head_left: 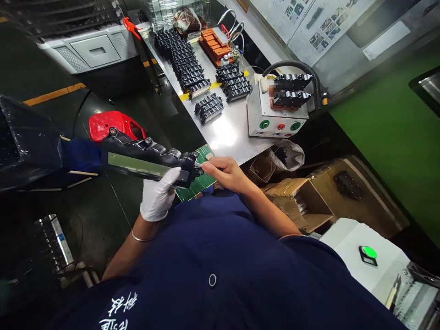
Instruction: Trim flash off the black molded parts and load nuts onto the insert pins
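A long black moulded plastic part, with rounded humps along its top and a pale reflective strip on its side, is held up before my chest. My left hand, in a white glove, grips it from below near its right end. Bare, my right hand is closed, thumb against fingers, around a small thin pale tool whose tip meets the right end of the part. Most of that tool is hidden in the fingers. Behind the part lies a green mat.
A metal table carries rows of similar black parts, an orange fixture and a white control box with buttons. A red stool stands at left. An open cardboard box and white machine housing are at right.
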`<act>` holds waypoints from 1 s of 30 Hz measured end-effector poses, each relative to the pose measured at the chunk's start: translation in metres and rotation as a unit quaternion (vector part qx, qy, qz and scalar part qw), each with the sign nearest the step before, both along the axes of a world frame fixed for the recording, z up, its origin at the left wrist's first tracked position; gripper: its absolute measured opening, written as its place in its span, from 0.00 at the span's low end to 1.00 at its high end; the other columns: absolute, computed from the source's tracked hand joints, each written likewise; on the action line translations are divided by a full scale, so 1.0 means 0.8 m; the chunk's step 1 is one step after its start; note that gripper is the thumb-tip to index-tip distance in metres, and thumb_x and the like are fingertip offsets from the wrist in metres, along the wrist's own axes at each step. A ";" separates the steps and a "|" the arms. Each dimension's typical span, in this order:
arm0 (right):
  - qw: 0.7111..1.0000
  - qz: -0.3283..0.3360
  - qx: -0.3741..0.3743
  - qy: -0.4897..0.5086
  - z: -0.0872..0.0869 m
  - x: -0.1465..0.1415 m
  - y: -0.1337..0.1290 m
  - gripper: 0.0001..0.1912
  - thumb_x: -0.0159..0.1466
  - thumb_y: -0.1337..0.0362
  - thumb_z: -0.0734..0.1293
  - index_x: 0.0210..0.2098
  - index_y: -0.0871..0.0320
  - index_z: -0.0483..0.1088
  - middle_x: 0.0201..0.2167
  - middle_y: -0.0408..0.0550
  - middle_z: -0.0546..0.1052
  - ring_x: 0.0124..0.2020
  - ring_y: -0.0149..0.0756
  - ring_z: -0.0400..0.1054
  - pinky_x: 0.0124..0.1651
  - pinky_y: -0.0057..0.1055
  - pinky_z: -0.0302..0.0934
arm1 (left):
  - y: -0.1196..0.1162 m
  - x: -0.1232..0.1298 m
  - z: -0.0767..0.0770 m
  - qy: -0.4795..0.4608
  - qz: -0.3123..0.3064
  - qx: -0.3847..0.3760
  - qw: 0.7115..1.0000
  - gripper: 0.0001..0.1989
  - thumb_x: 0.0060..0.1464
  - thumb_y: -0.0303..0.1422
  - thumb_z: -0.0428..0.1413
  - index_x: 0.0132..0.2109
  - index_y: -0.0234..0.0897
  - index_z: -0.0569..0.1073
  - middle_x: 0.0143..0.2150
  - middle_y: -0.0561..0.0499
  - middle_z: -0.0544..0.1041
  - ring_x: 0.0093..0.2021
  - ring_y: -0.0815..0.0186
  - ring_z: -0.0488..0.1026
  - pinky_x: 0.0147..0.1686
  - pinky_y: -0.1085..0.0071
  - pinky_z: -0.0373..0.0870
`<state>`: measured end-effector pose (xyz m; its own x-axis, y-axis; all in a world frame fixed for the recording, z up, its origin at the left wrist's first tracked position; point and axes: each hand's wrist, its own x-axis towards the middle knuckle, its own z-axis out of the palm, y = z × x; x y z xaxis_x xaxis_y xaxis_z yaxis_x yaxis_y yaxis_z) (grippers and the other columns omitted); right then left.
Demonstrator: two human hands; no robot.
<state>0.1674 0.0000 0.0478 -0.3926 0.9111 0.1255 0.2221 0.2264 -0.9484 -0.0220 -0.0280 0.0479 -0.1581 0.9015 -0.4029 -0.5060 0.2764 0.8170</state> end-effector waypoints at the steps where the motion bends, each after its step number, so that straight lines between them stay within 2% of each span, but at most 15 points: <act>1: 1.000 -0.001 -0.006 0.001 -0.001 0.001 0.001 0.30 0.67 0.44 0.58 0.18 0.56 0.49 0.18 0.37 0.49 0.21 0.24 0.45 0.25 0.29 0.42 | 0.000 0.001 0.001 0.019 0.014 0.028 0.999 0.23 0.42 0.25 0.69 0.48 0.46 0.78 0.48 0.56 0.81 0.57 0.63 0.74 0.56 0.75 0.70; 3: 1.000 -0.008 -0.019 -0.001 -0.004 0.000 0.002 0.31 0.66 0.43 0.59 0.17 0.56 0.49 0.18 0.37 0.49 0.21 0.24 0.45 0.24 0.28 0.42 | 0.000 0.003 0.003 0.039 0.028 0.053 0.997 0.23 0.42 0.23 0.69 0.46 0.45 0.79 0.48 0.55 0.82 0.58 0.62 0.74 0.55 0.73 0.71; 6: 0.999 -0.044 -0.013 -0.017 -0.016 -0.005 0.003 0.30 0.66 0.42 0.58 0.18 0.57 0.60 0.18 0.39 0.58 0.23 0.26 0.53 0.26 0.28 0.49 | 0.003 0.008 0.007 0.006 0.040 0.010 0.999 0.24 0.43 0.18 0.67 0.47 0.44 0.78 0.47 0.56 0.82 0.56 0.63 0.75 0.53 0.75 0.73; 9: 0.988 -0.139 0.050 -0.039 -0.030 -0.013 0.005 0.24 0.66 0.44 0.60 0.30 0.58 0.71 0.24 0.43 0.70 0.27 0.29 0.62 0.32 0.29 0.57 | 0.012 0.012 0.012 -0.074 0.022 -0.060 0.995 0.18 0.53 0.18 0.59 0.48 0.42 0.78 0.44 0.54 0.83 0.48 0.66 0.79 0.47 0.76 0.77; 11: 0.970 -0.220 0.089 -0.047 -0.036 -0.015 0.007 0.20 0.66 0.46 0.62 0.38 0.58 0.72 0.25 0.42 0.71 0.26 0.28 0.62 0.33 0.29 0.59 | 0.019 0.010 0.017 -0.137 -0.006 -0.112 0.984 0.14 0.60 0.21 0.52 0.48 0.37 0.78 0.38 0.51 0.83 0.38 0.68 0.82 0.37 0.78 0.79; 13: 0.958 -0.264 0.103 -0.040 -0.036 -0.011 0.010 0.18 0.66 0.49 0.63 0.41 0.57 0.70 0.25 0.40 0.70 0.24 0.26 0.60 0.33 0.29 0.59 | 0.024 0.006 0.022 -0.196 -0.022 -0.168 0.966 0.13 0.64 0.22 0.48 0.46 0.32 0.77 0.31 0.51 0.82 0.29 0.70 0.80 0.24 0.82 0.76; 15: 0.965 -0.245 0.095 -0.017 -0.033 -0.004 0.012 0.15 0.67 0.51 0.63 0.41 0.57 0.68 0.27 0.41 0.71 0.24 0.26 0.62 0.33 0.29 0.60 | 0.026 0.002 0.026 -0.238 -0.023 -0.209 0.948 0.13 0.65 0.24 0.47 0.47 0.32 0.75 0.28 0.52 0.81 0.23 0.71 0.78 0.15 0.83 0.70; 16: 0.972 -0.219 0.088 -0.004 -0.031 0.000 0.013 0.14 0.66 0.52 0.64 0.40 0.56 0.68 0.29 0.42 0.72 0.25 0.26 0.63 0.32 0.29 0.61 | 0.026 0.001 0.027 -0.246 -0.021 -0.216 0.945 0.13 0.65 0.24 0.47 0.48 0.32 0.75 0.27 0.53 0.81 0.22 0.71 0.78 0.14 0.83 0.70; 20: 0.990 -0.127 0.057 0.025 -0.027 0.005 0.010 0.12 0.65 0.54 0.65 0.39 0.57 0.68 0.30 0.42 0.73 0.29 0.28 0.67 0.32 0.28 0.62 | 0.024 0.000 0.028 -0.275 0.001 -0.207 0.939 0.15 0.65 0.23 0.47 0.53 0.35 0.73 0.28 0.55 0.81 0.25 0.72 0.79 0.19 0.83 0.73; 24: 0.994 -0.098 0.057 0.006 -0.028 0.000 0.005 0.13 0.66 0.53 0.64 0.39 0.57 0.70 0.27 0.42 0.72 0.27 0.28 0.65 0.31 0.28 0.61 | 0.024 0.001 0.028 -0.280 -0.003 -0.220 0.934 0.15 0.65 0.24 0.47 0.54 0.34 0.73 0.28 0.54 0.82 0.24 0.72 0.79 0.18 0.84 0.73; 30: 0.993 -0.071 0.089 0.000 -0.019 -0.001 0.005 0.13 0.66 0.55 0.65 0.36 0.58 0.73 0.29 0.43 0.74 0.25 0.26 0.62 0.29 0.28 0.59 | 0.022 0.002 0.028 -0.288 -0.002 -0.223 0.931 0.14 0.67 0.24 0.45 0.50 0.31 0.73 0.28 0.53 0.81 0.24 0.71 0.79 0.17 0.82 0.73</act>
<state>0.1666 0.0043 0.0327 -0.2610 0.9210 0.2894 0.2645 0.3565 -0.8961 -0.0203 -0.0107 0.0705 0.2032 0.6237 -0.7548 -0.8228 0.5266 0.2136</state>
